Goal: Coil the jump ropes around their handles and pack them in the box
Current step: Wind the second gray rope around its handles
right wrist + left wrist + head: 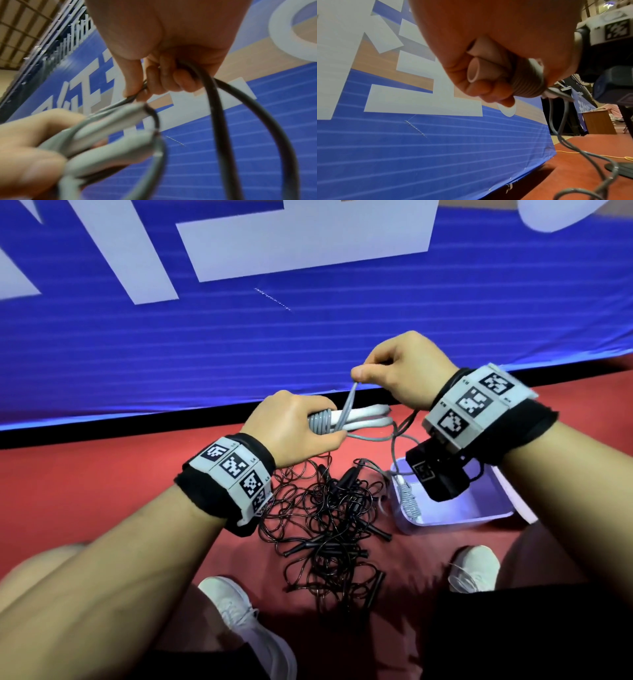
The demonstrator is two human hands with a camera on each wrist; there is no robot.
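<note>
Handles [356, 419]: pair side by side in my left hand [294, 428], fist closed round them, long axis running left to right
Rope [349, 402]: pinched in my right hand [397, 371], just above the handles, nearer the free ends
Box [493, 508]: on the floor, below my right wrist

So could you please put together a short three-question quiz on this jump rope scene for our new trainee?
1. True or false: the left hand grips both white handles side by side.
2. What does the right hand pinch? A) a black handle B) the grey rope C) the rim of the box
3. Fill in: the tangled black jump ropes lie on the red floor to the ____ of the box, as the head view shows it.

Key: 1 true; 2 B; 3 left.
</note>
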